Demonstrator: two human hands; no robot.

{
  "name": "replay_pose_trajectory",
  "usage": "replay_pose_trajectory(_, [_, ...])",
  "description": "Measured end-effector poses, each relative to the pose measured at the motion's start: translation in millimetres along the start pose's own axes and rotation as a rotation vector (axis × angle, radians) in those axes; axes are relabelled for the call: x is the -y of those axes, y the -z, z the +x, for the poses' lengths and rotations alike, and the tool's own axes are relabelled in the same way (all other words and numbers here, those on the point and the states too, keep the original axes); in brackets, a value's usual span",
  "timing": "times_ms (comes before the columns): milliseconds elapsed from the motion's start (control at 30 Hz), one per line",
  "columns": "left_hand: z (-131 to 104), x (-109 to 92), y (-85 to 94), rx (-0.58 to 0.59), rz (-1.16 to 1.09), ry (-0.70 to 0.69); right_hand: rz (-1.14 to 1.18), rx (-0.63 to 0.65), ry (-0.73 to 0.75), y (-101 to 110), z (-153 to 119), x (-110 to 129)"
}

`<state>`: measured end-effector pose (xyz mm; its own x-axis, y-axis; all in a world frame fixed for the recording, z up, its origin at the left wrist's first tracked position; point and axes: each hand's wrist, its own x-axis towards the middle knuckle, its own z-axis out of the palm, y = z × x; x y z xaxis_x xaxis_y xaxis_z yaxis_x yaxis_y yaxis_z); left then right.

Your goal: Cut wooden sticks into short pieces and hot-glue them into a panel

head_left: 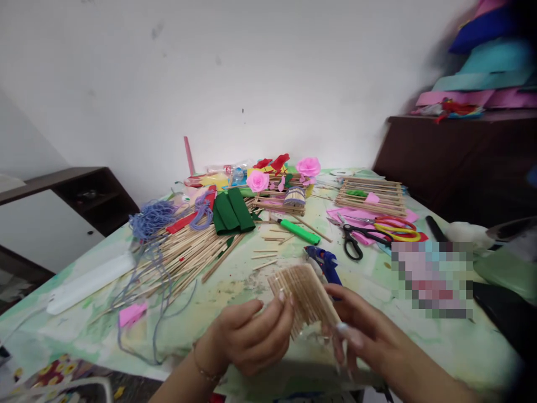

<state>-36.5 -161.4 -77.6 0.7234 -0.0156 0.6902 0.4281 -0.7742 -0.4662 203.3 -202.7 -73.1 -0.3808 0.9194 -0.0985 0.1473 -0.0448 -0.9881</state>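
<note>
A small panel of thin wooden sticks [302,292], set side by side, is held tilted above the near part of the table. My left hand [255,333] pinches its left side, fingertips on the sticks. My right hand [361,330] grips its right edge, the fingers somewhat blurred. Just behind the panel lies a blue glue gun [329,264], partly hidden by it. Short cut sticks [264,256] and a green utility knife [300,231] lie farther back.
Long sticks [184,257], purple yarn [153,219] and folded green paper [234,211] lie left. Paper flowers [308,167] and a stick frame [371,196] are at the back. Black scissors [353,242] lie right. A dark cabinet [453,162] borders the table.
</note>
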Motion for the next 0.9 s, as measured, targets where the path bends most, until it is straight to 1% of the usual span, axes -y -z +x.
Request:
replay_pose_trajectory(67, [-3.4,-7.7,-5.3,-0.006,0.017,0.009,-0.131,-0.035,0.023,-13.9,9.8,3.7])
replay_pose_trajectory(167, [-9.0,-5.4,-11.1,-0.019,0.105,0.067,-0.301,-0.136,0.067,-26.1,15.7,4.0])
replay_pose_trajectory(267, [-15.6,-0.7,-9.7,-0.057,0.159,0.144,-0.292,-0.232,0.144,-27.9,15.7,1.0])
replay_pose_trajectory(300, [-18.0,0.3,-8.3,-0.09,0.134,0.202,-0.278,-0.249,0.167,-26.6,15.3,0.6])
replay_pose_trajectory(333, [-20.2,1.1,-7.0,-0.149,0.075,0.291,-0.274,-0.26,0.188,-24.8,14.9,1.1])
replay_pose_trajectory(367, [-22.1,2.0,-5.9,-0.239,-0.028,0.411,-0.286,-0.266,0.208,-22.4,14.4,2.4])
replay_pose_trajectory(400, [-23.3,3.0,-5.5,-0.359,-0.176,0.558,-0.32,-0.276,0.233,-19.8,14.0,4.6])
replay_pose_trajectory(433, [-23.7,4.2,-5.8,-0.477,-0.373,0.728,-0.379,-0.288,0.27,-17.1,13.5,7.6])
replay_pose_trajectory(467, [-23.1,5.4,-6.9,-0.557,-0.619,0.912,-0.459,-0.295,0.318,-14.5,13.3,11.2])
replay_pose_trajectory(500, [-21.5,6.4,-8.8,-0.575,-0.904,1.094,-0.55,-0.292,0.378,-12.4,13.2,15.3])
replay_pose_trajectory(533, [-18.7,6.8,-11.3,-0.494,-1.213,1.268,-0.641,-0.274,0.443,-10.9,13.6,19.6])
replay_pose_trajectory(567, [-14.9,6.5,-14.2,-0.309,-1.522,1.412,-0.72,-0.243,0.503,-10.1,14.4,23.8])
replay_pose_trajectory(600, [-10.2,5.2,-17.2,-0.092,-1.782,1.509,-0.779,-0.205,0.55,-10.1,15.7,27.7])
replay_pose_trajectory(633, [-4.5,2.9,-20.2,0.064,-1.94,1.575,-0.823,-0.166,0.583,-10.9,17.5,31.2])
replay_pose_trajectory(700, [8.9,-3.0,-25.9,0.223,-2.1,1.614,-0.903,-0.13,0.625,-14.3,22.5,35.9])
replay_pose_trajectory(733, [16.3,-5.9,-28.5,0.223,-2.12,1.689,-0.949,-0.138,0.639,-16.7,25.6,37.0])
replay_pose_trajectory(800, [30.6,-9.1,-34.1,0.102,-2.06,1.923,-1.045,-0.201,0.682,-21.8,32.3,37.8])
replay_pose_trajectory(833, [36.8,-9.0,-37.4,0.06,-2.065,1.992,-1.081,-0.246,0.712,-24.1,35.6,38.0])
replay_pose_trajectory(867, [41.8,-7.5,-41.1,0.023,-2.111,2.017,-1.101,-0.297,0.745,-25.9,38.3,38.5])
replay_pose_trajectory(900, [45.2,-4.7,-45.3,-0.029,-2.18,2.002,-1.107,-0.347,0.773,-27.1,40.2,39.4])
